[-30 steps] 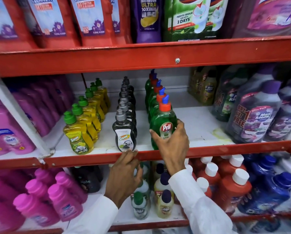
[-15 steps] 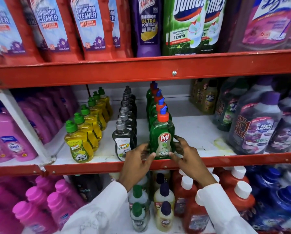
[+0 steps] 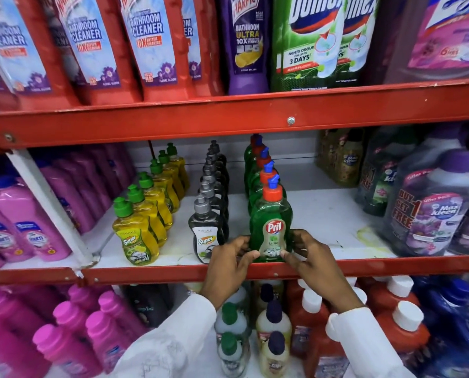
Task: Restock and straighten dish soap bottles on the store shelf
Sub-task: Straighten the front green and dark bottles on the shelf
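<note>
Pril bottle [image 3: 271,225], green with an orange cap, is standing at the shelf's front edge [image 3: 364,267], heading its row. You are pinching its base between both hands: left hand [image 3: 229,264] and right hand [image 3: 311,259] are pressing opposite sides. Label is reading "Pril" and "Lime"; neighbouring bottles are reading "Super".

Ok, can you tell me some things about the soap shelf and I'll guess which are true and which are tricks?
1. Both hands touch the front green Pril bottle. True: left hand, right hand.
2. The Pril bottle has a green cap. False: orange cap with a blue tip.
3. The yellow Super bottles have green caps. True.
4. The grey Super bottles stand right of the Pril row. False: they stand left of it.
5. The Pril bottle lies on its side. False: it stands upright.
</note>
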{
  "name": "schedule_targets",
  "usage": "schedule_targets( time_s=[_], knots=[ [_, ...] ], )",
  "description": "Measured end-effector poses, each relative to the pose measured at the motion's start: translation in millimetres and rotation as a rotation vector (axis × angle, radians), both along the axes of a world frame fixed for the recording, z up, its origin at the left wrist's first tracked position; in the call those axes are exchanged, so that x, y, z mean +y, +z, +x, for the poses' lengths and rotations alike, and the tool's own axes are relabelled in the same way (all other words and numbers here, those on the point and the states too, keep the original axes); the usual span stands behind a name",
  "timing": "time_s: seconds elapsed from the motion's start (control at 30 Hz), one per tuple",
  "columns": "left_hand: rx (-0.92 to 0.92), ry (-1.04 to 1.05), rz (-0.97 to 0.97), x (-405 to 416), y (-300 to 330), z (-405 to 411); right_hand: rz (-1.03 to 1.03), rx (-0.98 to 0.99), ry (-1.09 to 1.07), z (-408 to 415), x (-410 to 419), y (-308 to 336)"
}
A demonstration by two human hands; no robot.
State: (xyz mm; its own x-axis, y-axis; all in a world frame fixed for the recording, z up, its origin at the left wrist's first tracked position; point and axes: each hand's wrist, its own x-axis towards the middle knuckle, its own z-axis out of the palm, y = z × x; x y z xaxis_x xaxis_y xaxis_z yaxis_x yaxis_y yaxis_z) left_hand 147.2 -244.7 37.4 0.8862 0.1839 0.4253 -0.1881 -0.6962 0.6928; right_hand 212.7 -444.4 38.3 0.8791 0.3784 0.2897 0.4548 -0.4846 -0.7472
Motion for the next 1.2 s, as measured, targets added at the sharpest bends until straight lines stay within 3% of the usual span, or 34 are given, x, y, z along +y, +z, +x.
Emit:
schedule_targets(
  time_s=[0.07,0.13,0.23,0.33,0.4,0.47,0.6,0.87,1.2],
  knots=[
    [0.005,-0.011,-0.003,0.4,0.1,-1.2,0.071,0.017,-0.05,-5.6,2.5,2.7],
    [0.008,0.001,-0.013,2.0,-0.9,-6.6,0.31,0.005,-0.211,-22.3,8.9,9.3],
    [-0.152,0.112,-0.031,10.3,2.1,-32.3,0.584,-0.154,-0.391,-64.6,25.3,25.4],
    [-0.393,0.266,-0.065,30.3,9.9,-59.8,0.452,-0.119,-0.185,-91.6,60.8,28.7],
    [-0.446,0.365,-0.153,48.6,12.4,-59.3,0.272,-0.089,-0.073,-89.6,87.9,20.6],
    [-0.331,0.395,-0.221,67.2,12.4,-51.6,0.168,-0.109,-0.043,-79.3,111.6,15.4],
    [-0.042,0.188,-0.123,89.3,7.0,-37.6,0.109,-0.104,0.013,-61.5,130.9,12.4],
    [0.017,0.023,-0.193,102.9,1.8,-32.0,0.088,-0.064,-0.033,-54.5,131.3,7.8],
    [0.016,-0.021,-0.224,107.6,-0.3,-31.2,0.089,-0.045,-0.095,-55.0,136.6,2.8]
  ],
)
